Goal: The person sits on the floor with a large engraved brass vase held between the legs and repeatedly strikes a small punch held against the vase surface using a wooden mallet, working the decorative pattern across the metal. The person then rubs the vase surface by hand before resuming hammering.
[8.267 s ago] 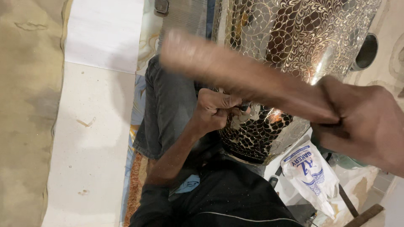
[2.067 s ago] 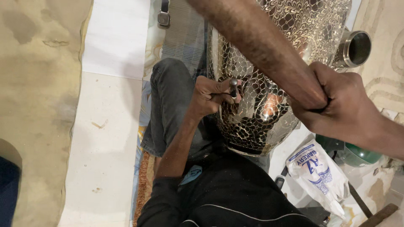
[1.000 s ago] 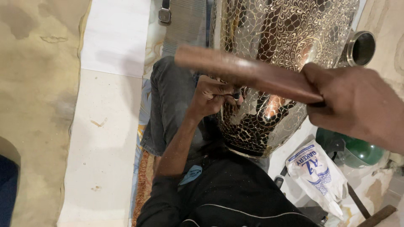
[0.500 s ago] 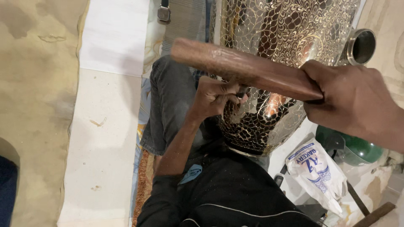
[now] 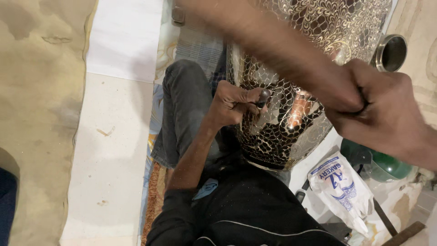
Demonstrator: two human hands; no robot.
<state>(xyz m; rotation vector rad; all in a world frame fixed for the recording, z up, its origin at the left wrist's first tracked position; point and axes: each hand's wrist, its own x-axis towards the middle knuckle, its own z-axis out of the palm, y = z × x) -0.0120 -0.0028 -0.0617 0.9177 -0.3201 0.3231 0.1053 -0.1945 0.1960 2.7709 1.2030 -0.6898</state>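
A large engraved metal vase (image 5: 282, 132) with a scale pattern lies across my lap. My left hand (image 5: 230, 102) presses a short dark chisel (image 5: 263, 97) against its side. My right hand (image 5: 387, 114) grips a thick wooden stick (image 5: 277, 52), which slants up and to the left over the vase and is blurred by motion. My left knee in grey trousers (image 5: 184, 105) sits to the left of the vase.
A white printed plastic bag (image 5: 341, 187) and a green object (image 5: 384, 164) lie at the right. A round metal cup (image 5: 392, 52) stands beside the vase. A tan cloth (image 5: 36, 91) covers the floor at the left, next to white tiles (image 5: 114, 150).
The wooden stick has swung from lying level across the vase to slanting up toward the top left, and is now blurred. My left hand keeps the chisel on the same spot.
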